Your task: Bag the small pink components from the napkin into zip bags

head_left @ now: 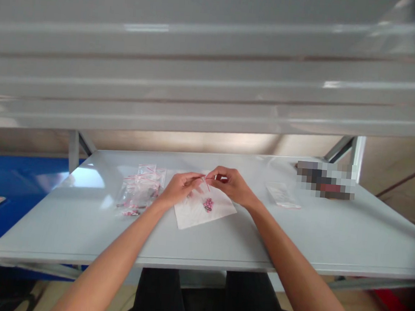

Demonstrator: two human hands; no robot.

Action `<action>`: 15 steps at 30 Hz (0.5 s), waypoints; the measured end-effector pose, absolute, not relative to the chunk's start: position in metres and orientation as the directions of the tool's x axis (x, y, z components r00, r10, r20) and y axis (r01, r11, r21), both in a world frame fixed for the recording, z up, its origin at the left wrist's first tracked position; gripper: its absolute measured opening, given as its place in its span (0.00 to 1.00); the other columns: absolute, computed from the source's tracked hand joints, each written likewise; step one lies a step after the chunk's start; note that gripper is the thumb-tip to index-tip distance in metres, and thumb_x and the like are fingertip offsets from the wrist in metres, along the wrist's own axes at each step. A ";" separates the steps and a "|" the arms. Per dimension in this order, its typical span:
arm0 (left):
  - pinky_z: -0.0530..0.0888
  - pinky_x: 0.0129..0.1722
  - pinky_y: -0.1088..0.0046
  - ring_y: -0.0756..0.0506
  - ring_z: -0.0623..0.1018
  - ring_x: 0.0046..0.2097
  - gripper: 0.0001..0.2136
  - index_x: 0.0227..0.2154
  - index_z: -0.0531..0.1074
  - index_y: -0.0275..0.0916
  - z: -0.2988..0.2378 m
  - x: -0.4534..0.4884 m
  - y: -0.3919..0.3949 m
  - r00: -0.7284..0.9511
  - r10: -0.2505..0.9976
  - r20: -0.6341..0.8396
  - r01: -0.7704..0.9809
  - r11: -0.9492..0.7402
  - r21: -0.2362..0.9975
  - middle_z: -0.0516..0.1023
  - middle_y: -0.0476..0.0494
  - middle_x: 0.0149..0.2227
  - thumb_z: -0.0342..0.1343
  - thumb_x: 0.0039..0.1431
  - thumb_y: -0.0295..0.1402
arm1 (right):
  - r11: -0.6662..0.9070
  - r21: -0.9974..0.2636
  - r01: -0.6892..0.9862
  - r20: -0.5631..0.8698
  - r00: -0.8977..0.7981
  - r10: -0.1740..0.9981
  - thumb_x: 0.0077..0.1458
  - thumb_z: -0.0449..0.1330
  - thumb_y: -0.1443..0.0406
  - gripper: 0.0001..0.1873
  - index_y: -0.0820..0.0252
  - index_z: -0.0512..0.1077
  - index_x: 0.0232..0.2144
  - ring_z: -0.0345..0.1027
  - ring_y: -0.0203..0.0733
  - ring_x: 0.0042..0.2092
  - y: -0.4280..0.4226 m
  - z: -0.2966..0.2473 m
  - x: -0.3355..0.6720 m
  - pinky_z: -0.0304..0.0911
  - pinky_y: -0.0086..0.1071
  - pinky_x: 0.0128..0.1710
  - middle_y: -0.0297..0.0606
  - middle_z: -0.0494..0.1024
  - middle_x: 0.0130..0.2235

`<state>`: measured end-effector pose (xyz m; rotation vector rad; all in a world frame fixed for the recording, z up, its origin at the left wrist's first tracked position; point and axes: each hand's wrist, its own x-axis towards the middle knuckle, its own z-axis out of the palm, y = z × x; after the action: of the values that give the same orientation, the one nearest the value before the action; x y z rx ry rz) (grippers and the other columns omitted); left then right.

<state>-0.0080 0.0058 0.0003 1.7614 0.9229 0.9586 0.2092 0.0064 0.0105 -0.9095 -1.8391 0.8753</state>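
Observation:
My left hand (180, 188) and my right hand (231, 183) meet above a white sheet (196, 212) on the pale grey table (294, 239). Both pinch the top edge of a small clear bag with a red strip (207, 180), which hangs between the fingertips. A little cluster of pink-red pieces (208, 204) lies on the sheet just under the bag. Whether the bag holds anything is too small to make out.
A pile of several small clear red-striped bags (140, 188) lies left of my left hand. One flat clear packet (282, 195) rests to the right. A blurred-out dark object (324, 180) sits at the far right. A shelf (199, 78) overhangs the table.

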 end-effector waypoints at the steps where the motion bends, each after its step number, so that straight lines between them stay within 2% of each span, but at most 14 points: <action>1: 0.71 0.24 0.77 0.46 0.81 0.33 0.22 0.50 0.78 0.35 0.003 -0.007 0.006 0.425 0.880 0.214 0.190 -0.318 0.929 0.84 0.37 0.39 0.58 0.63 0.47 | 0.494 -0.835 0.242 0.396 -0.359 0.845 0.57 0.64 0.55 0.14 0.60 0.80 0.35 0.67 0.37 0.34 0.006 0.012 0.208 0.63 0.30 0.33 0.39 0.78 0.36; 4: 0.71 0.24 0.77 0.45 0.81 0.34 0.21 0.50 0.79 0.35 0.009 -0.004 0.006 0.395 0.893 0.217 0.217 -0.320 0.922 0.84 0.38 0.39 0.58 0.62 0.47 | 0.487 -0.838 0.248 0.373 -0.392 0.841 0.60 0.60 0.55 0.16 0.60 0.81 0.37 0.69 0.37 0.35 0.005 0.017 0.211 0.64 0.30 0.33 0.41 0.79 0.38; 8: 0.73 0.25 0.76 0.44 0.82 0.34 0.19 0.42 0.81 0.34 0.010 -0.007 0.010 0.290 0.927 0.237 0.230 -0.308 0.923 0.84 0.38 0.37 0.59 0.61 0.47 | 0.417 -0.873 0.253 0.280 -0.441 0.853 0.59 0.61 0.55 0.16 0.61 0.79 0.41 0.69 0.36 0.31 0.007 0.024 0.227 0.64 0.30 0.31 0.40 0.81 0.37; 11: 0.71 0.20 0.77 0.44 0.82 0.32 0.22 0.43 0.80 0.33 0.007 -0.011 0.012 0.238 0.944 0.231 0.206 -0.281 0.937 0.84 0.37 0.36 0.60 0.60 0.49 | 0.422 -0.842 0.337 0.167 -0.581 0.796 0.55 0.63 0.60 0.12 0.61 0.81 0.37 0.69 0.37 0.31 0.009 0.025 0.236 0.64 0.30 0.33 0.39 0.82 0.35; 15: 0.65 0.15 0.79 0.45 0.81 0.29 0.24 0.46 0.77 0.33 0.005 -0.012 0.013 0.216 0.946 0.241 0.171 -0.280 0.945 0.84 0.36 0.36 0.61 0.59 0.50 | 0.438 -0.795 0.420 0.077 -0.647 0.759 0.51 0.64 0.64 0.09 0.58 0.83 0.34 0.71 0.39 0.33 0.010 0.018 0.232 0.63 0.30 0.36 0.38 0.84 0.34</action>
<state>-0.0117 0.0130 0.0047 1.6411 1.0670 1.1479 0.2320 0.0097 0.0178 -0.9955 -2.2695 1.0780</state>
